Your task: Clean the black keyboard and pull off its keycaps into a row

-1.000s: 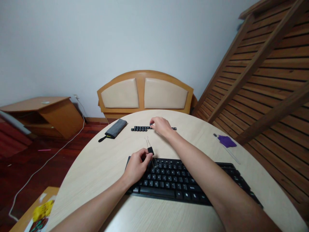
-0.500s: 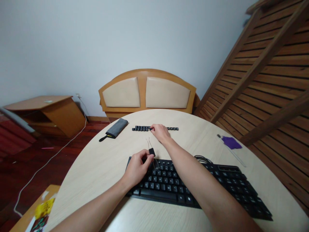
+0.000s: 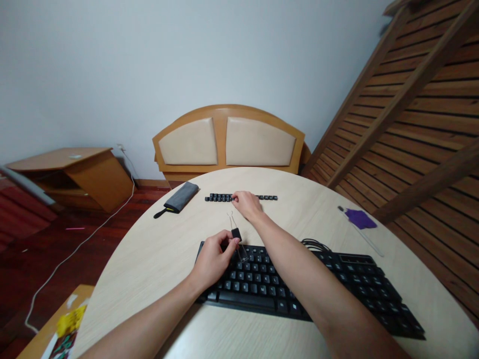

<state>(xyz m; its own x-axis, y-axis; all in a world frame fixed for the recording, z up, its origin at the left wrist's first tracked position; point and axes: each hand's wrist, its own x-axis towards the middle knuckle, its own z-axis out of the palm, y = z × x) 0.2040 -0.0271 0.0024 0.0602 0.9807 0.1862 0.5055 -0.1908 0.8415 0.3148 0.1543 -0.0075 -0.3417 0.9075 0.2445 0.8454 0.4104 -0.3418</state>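
Note:
My left hand [image 3: 214, 258] is closed on a wire keycap puller [image 3: 236, 234] with a black middle and thin metal loops at both ends. Its lower loop hangs over the upper left part of a black keyboard [image 3: 245, 301]. Farther back, loose black keycaps [image 3: 220, 198] lie in rows on the table. Bent over the middle of these rows is my right hand [image 3: 248, 203], its thumb and forefinger pinched at a keycap; it hides part of the rows. My right forearm crosses over the keyboard and covers several keys.
A grey pouch [image 3: 182, 196] with a black strap lies at the left of the round table [image 3: 149, 259]. At the right are a purple cloth [image 3: 359, 218] and a thin brush [image 3: 361, 232]. The keyboard's coiled cable [image 3: 316, 244] sits behind it. A wooden headboard [image 3: 220, 134] stands beyond.
My right hand has shifted very slightly left along the keycap rows. My left hand keeps the keycap puller in nearly the same place.

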